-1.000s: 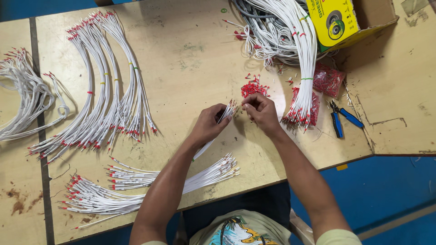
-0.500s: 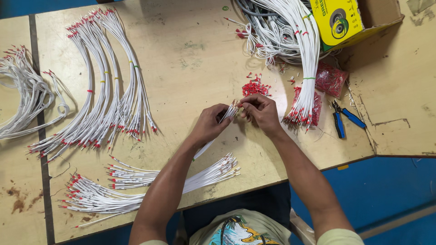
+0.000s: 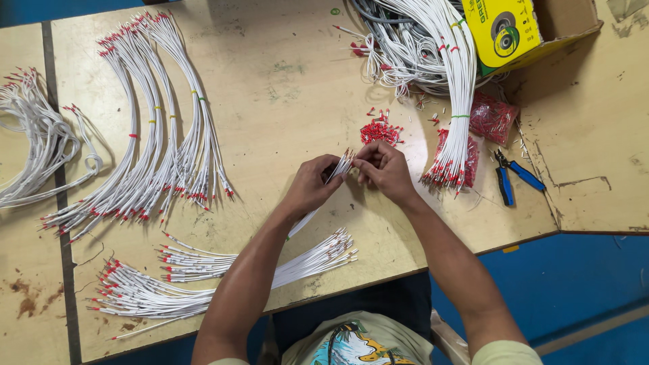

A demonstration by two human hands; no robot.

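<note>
Left hand grasps a small bundle of white wires, ends fanned upward toward the right hand, whose fingertips pinch at those ends, likely for fitting. Loose red ferrules lie just beyond the right hand, within easy reach.

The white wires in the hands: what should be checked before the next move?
1. Left hand grips the white wires: ok.
2. Right hand fingers pinch the wire tips: ok.
3. Red caps pile beside the hands: ok.
4. Blue-handled pliers lie apart, untouched: ok.
5. Cap seated on a held tip: cannot tell.
</note>
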